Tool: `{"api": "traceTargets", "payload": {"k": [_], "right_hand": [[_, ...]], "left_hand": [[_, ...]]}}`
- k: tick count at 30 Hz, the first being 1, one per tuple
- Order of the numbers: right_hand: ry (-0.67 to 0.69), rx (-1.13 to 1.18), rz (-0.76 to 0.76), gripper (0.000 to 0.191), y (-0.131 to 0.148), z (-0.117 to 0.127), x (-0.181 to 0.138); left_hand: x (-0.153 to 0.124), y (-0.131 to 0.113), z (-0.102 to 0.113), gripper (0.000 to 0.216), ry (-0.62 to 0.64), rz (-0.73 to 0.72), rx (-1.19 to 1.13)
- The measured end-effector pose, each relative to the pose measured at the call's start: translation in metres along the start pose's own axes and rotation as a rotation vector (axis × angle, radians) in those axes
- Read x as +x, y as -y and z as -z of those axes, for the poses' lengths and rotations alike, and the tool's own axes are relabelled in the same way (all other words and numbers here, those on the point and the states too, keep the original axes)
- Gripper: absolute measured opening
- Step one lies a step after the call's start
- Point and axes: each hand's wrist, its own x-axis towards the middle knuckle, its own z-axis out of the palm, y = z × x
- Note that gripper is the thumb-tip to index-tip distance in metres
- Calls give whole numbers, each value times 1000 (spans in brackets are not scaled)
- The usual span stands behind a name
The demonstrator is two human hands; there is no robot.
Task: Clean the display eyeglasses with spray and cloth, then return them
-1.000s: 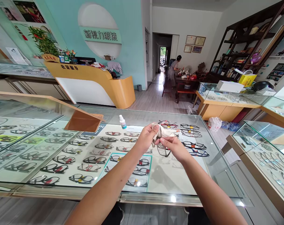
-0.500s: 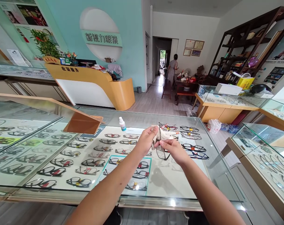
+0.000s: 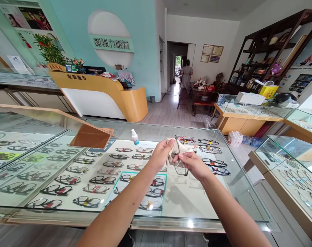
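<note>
Above the glass display counter [image 3: 189,209], my left hand [image 3: 159,155] is closed on a beige cloth [image 3: 183,147], with its thumb on top. The cloth is folded around part of a pair of dark-rimmed eyeglasses [image 3: 181,170]. My right hand [image 3: 195,165] pinches the eyeglasses between thumb and fingers, and one lens hangs below the grip. The other lens is hidden by the cloth and my left hand. A small white spray bottle [image 3: 134,138] with a blue label stands upright on the counter, left of my hands.
Rows of eyeglass frames [image 3: 102,179] lie under the counter's glass. A slanted wooden board [image 3: 91,135] rises at the left. More glass cases [image 3: 295,171] stand to the right. At the back, a person [image 3: 187,75] stands near a dark wooden table [image 3: 201,92].
The eyeglasses have turned a little in my fingers, and my right hand has shifted slightly right. My left hand stays on the cloth. The person at the back has turned and moved slightly left.
</note>
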Motion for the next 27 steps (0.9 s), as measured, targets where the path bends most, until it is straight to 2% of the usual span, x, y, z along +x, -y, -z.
{"api": "traceTargets", "payload": {"k": [3,5,8,11,13,17,22,27], "right_hand": [[1,106,-10,51,5,2,0],[-8,110,-1,51,6,2,1],[-34,-9,33,53,4,0,2],[-13,-95,58,54,3,0,0],[-17,-86,45,54,3,2,0],[-62,-39,27,54,3,5,-1],[-35,-60,36,53,6,2,-2],[-68,-62,61,54,6,3,-1]], "left_hand": [[-2,-8,2,52,137,1,0],[-4,-10,-1,52,115,-47,21],[-5,-7,-5,47,-5,-126,113],[-5,-6,-2,51,-69,-145,169],[-4,-8,3,53,-46,-128,172],[-4,-12,5,48,102,-70,154],[-5,-11,4,48,25,-94,182],[-4,-14,6,48,58,-65,103]]}}
